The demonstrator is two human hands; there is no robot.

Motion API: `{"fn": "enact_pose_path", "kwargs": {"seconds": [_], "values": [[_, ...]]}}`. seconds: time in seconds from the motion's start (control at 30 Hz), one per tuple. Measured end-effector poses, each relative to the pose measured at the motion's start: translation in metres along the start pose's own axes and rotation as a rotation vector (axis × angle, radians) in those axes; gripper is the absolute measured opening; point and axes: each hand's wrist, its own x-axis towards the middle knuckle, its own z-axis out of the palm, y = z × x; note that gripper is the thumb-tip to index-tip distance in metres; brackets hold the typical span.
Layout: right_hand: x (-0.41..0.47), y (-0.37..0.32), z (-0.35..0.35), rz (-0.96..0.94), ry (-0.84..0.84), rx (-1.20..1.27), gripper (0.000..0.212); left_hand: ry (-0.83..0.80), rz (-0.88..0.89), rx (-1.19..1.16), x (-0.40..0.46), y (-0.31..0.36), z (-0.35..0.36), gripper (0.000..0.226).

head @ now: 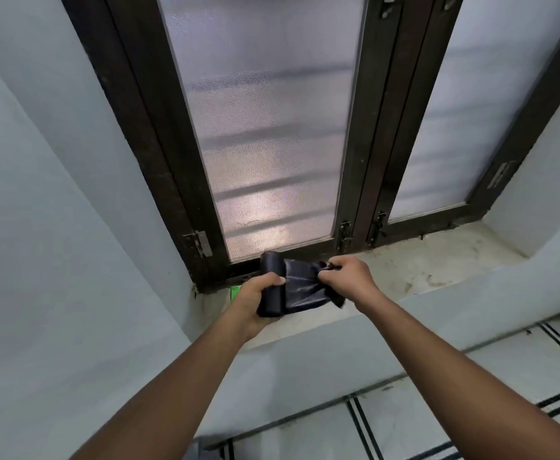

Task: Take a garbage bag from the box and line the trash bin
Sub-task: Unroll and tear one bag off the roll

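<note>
A roll of black garbage bags (269,287) is held upright above the window sill, gripped round its middle by my left hand (255,300). A loose sheet of black bag (302,285) stretches from the roll to the right. My right hand (346,277) pinches the bunched far end of that sheet. A small green corner of a box (235,291) shows on the sill just left of my left hand; the rest of it is hidden. No trash bin can be made out.
A dark-framed window (265,127) with frosted mesh panes stands right behind my hands. The stained stone sill (421,260) runs off to the right. Pale walls close in on the left, and a white tiled floor (471,393) with black lines lies below.
</note>
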Motion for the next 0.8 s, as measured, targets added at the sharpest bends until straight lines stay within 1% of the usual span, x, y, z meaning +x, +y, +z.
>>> {"fn": "enact_pose_path", "kwargs": {"seconds": [0.1, 0.13, 0.2, 0.27, 0.33, 0.37, 0.43, 0.47, 0.5, 0.53, 0.57, 0.7, 0.77, 0.8], "values": [[-0.001, 0.001, -0.007, -0.020, 0.072, 0.028, 0.017, -0.010, -0.011, -0.005, -0.002, -0.003, -0.004, 0.046], [-0.003, 0.000, -0.009, -0.036, 0.079, 0.025, 0.023, -0.013, -0.013, -0.008, -0.002, -0.004, -0.004, 0.048], [-0.005, -0.003, -0.007, -0.065, 0.074, 0.016, 0.045, -0.023, -0.016, -0.005, -0.002, -0.006, -0.002, 0.054], [-0.007, -0.008, -0.005, -0.047, 0.053, 0.034, 0.050, -0.040, -0.017, 0.014, -0.001, -0.008, 0.002, 0.051], [-0.009, -0.012, -0.005, -0.006, 0.027, 0.061, 0.042, -0.038, -0.013, 0.012, -0.003, -0.008, 0.006, 0.043], [-0.011, -0.014, -0.005, 0.013, 0.010, 0.058, 0.034, -0.031, -0.006, -0.002, -0.003, -0.007, 0.007, 0.042], [-0.011, -0.015, -0.007, 0.049, -0.029, 0.079, 0.013, -0.018, 0.001, -0.030, -0.003, -0.006, 0.008, 0.051], [-0.010, -0.013, -0.008, 0.051, -0.043, 0.072, 0.023, -0.014, 0.004, -0.039, -0.003, -0.005, 0.007, 0.057], [-0.009, -0.011, -0.009, 0.055, -0.055, 0.050, 0.041, -0.004, 0.007, -0.042, -0.003, -0.005, 0.007, 0.060], [-0.007, -0.009, -0.009, 0.054, -0.053, 0.015, 0.053, -0.001, 0.012, -0.044, -0.002, -0.005, 0.005, 0.062], [-0.005, -0.008, -0.010, 0.036, -0.044, -0.015, 0.055, 0.003, 0.015, -0.043, -0.002, -0.005, 0.004, 0.061], [-0.002, -0.003, -0.008, -0.041, -0.011, -0.029, 0.023, -0.014, 0.034, -0.033, -0.003, -0.004, 0.004, 0.062], [-0.002, -0.002, -0.005, -0.075, 0.001, -0.029, 0.007, -0.018, 0.034, -0.030, -0.004, -0.004, 0.007, 0.053], [-0.002, -0.003, -0.003, -0.078, -0.016, -0.020, 0.011, -0.013, 0.031, -0.025, -0.004, -0.004, 0.008, 0.050]]}}
